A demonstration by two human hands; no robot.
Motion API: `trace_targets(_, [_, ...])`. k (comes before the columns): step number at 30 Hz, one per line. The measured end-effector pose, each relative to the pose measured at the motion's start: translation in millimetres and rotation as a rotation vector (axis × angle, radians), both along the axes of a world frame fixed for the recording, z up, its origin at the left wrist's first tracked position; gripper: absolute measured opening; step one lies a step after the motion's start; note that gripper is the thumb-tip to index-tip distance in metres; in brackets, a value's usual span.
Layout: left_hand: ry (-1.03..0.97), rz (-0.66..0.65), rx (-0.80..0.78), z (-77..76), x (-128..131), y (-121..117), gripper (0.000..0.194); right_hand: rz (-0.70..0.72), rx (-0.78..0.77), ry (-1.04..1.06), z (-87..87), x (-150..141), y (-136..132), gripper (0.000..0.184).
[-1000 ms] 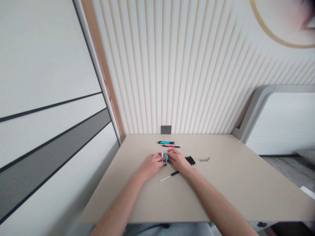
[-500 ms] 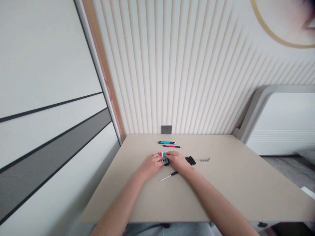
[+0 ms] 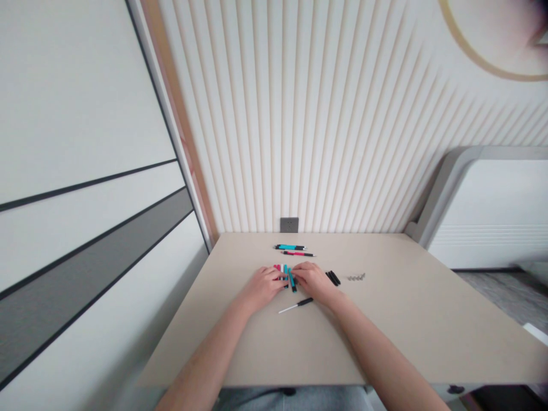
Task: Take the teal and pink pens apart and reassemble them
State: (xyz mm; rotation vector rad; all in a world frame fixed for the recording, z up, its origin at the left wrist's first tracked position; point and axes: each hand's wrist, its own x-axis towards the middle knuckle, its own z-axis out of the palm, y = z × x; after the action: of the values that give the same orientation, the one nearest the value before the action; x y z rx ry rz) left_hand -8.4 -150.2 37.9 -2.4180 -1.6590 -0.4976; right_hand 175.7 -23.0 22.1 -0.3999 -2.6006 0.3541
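My left hand rests beside a row of short pen barrels, its fingers stretched over the lower part of the row. Red barrels, a white barrel and a blue barrel stick out past the fingers. Just right of the row, a blue pen barrel with a black end lies at a slant, a small gap away. The fingertips of my right hand close on its right side; the thumb is partly hidden. Nearer to me lies a thin screwdriver-like tool with a black handle and pale shaft.
Behind the hands lie blue pens and a red-and-black pen. Several black grips sit right of my right hand, with small metallic pieces farther right. A wall socket is above the table's back edge.
The slanted blue barrel first came left against the row with my right hand, then turned and shifted slightly right, leaving a gap. My left hand has stayed nearly still.
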Motion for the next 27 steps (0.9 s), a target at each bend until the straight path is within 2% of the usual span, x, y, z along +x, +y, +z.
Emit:
trace_targets(8, [-0.024,-0.021,0.037,6.4,8.6,-2.2,0.025,0.000,-0.039,-0.092,11.7,15.8,-4.4,0.023])
trace_targets(15, [0.032,-0.045,0.034,4.6,20.8,2.4,0.024,0.018,-0.022,-0.104,10.3,13.7,-4.8,0.022])
trace_targets(27, [0.038,-0.026,0.029,5.4,19.3,2.9,0.018,-0.013,-0.012,-0.114,12.7,15.7,-4.5,0.020])
